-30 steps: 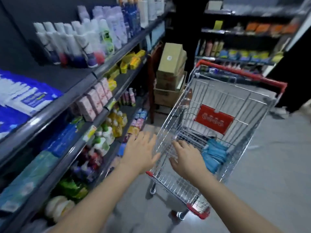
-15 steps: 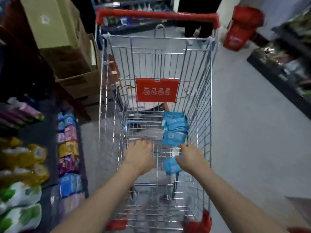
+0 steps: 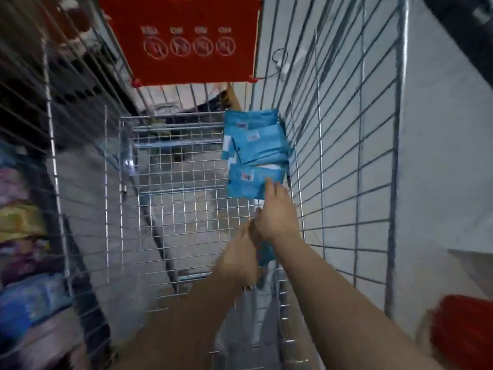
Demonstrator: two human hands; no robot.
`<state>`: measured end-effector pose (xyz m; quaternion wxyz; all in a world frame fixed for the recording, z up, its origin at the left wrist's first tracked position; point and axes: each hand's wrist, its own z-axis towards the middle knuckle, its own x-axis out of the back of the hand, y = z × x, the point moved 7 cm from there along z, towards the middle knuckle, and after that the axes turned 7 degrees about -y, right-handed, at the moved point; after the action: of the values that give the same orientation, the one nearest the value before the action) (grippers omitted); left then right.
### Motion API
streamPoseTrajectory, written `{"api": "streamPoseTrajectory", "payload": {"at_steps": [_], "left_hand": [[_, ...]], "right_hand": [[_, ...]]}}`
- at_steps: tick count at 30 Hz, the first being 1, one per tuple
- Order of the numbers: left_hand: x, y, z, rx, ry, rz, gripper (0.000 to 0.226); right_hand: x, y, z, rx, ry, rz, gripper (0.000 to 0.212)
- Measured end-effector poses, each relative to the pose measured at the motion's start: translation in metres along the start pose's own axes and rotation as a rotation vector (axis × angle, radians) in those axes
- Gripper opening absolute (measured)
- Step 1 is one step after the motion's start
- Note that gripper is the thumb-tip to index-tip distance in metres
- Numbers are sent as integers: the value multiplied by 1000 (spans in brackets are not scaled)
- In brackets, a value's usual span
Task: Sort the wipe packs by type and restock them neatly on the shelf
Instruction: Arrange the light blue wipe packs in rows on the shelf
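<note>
Obs.: wipe packs, all blue, lie overlapped and askew on the floor of the cart, in its far right corner against the right wire wall.

Right hand: reaches along the cart's right wall. Grip is wide, with fingers straight and their tips on the nearest pack. Nothing is enclosed yet.

Left hand: nearer the cart's close end, pressed against the right wrist. One more blue pack shows between them. Motion blur hides the fingers, so I cannot tell whether this grip holds it.

Step (judged): collecting packs out of the cart before sorting.

Risks:
- Packs look slick and overlap, so a fingertip pull may drag the pile or slide off.
- A corner may snag in the cart's wire mesh.
- Hands are crowded together, so the lower pack may drop onto the cart floor.
- Labels mostly face away or are blurred, so type could be misjudged.

Blurred goods sit left of the cart.
</note>
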<state>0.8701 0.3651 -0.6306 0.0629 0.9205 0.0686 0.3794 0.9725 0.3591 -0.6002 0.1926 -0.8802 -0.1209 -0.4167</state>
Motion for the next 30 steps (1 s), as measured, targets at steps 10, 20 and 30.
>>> {"api": "streamPoseTrajectory", "payload": {"at_steps": [10, 20, 30], "left_hand": [[18, -61, -5, 82, 61, -445, 27], [49, -149, -94, 360, 263, -1579, 61], [200, -116, -265, 80, 649, -1748, 26]], "right_hand": [[7, -27, 48, 91, 123, -346, 51], [44, -26, 4, -34, -52, 112, 16], [185, -133, -152, 267, -400, 1282, 27]]}}
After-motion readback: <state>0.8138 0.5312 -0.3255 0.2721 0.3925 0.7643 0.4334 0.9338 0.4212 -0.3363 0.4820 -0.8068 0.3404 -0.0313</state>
